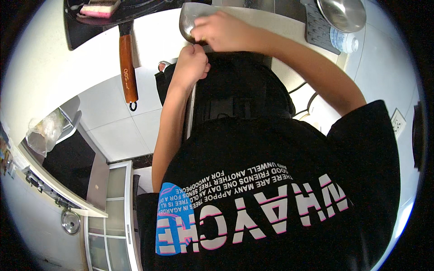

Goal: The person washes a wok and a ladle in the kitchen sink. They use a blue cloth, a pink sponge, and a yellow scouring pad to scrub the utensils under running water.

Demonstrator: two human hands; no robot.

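My left hand [193, 64] is closed in a fist at the counter's near edge, round what appears to be the handle of a metal spatula. The spatula's wide, shiny head [189, 20] rests just beyond that fist, tilted over the counter. Across from the right comes my right hand [221, 32], fingers curled and blurred over the spatula head. Whatever its fingertips pinch is hidden. Left of both hands sits a black frying pan [149, 8] with a brown wooden handle [128, 67] jutting past the counter edge. A white and pink block with a dark top [100, 8] lies in it.
A steel bowl [346, 13] and a clear plastic bottle [343, 40] stand at the far right beside a grey ridged mat [318, 31]. A black bag-like item [244, 86] is against my front. At left, a plastic bag [45, 131] lies on a lower surface.
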